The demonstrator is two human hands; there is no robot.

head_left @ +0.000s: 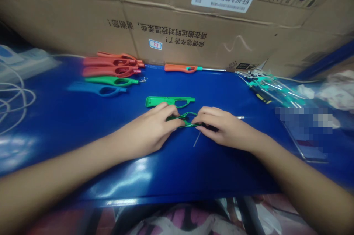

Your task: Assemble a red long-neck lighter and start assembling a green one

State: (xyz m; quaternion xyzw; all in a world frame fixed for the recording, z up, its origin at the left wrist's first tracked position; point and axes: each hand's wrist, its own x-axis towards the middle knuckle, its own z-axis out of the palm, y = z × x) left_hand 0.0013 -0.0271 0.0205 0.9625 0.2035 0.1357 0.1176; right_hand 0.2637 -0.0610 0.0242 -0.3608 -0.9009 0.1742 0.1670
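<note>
My left hand (156,126) pinches the left part of a green lighter casing (188,125) just above the blue table. At the other end of that casing are the closed fingers of my right hand (225,126). Past my right hand pokes a metal tube (240,117); its other end is hidden by the hand. A thin clear tube (196,139) slants down below my right fingertips. Just behind my hands lies a second green casing half (162,101), its hollow side up. My fingers cover much of the held casing's inside.
Red casings (103,71), a green casing (101,80) and a blue casing (95,88) lie at left. An orange lighter (177,68) lies by the large cardboard box (166,10). To the right are metal-and-teal lighter parts (279,87), a screwdriver (260,94) and a phone (306,146).
</note>
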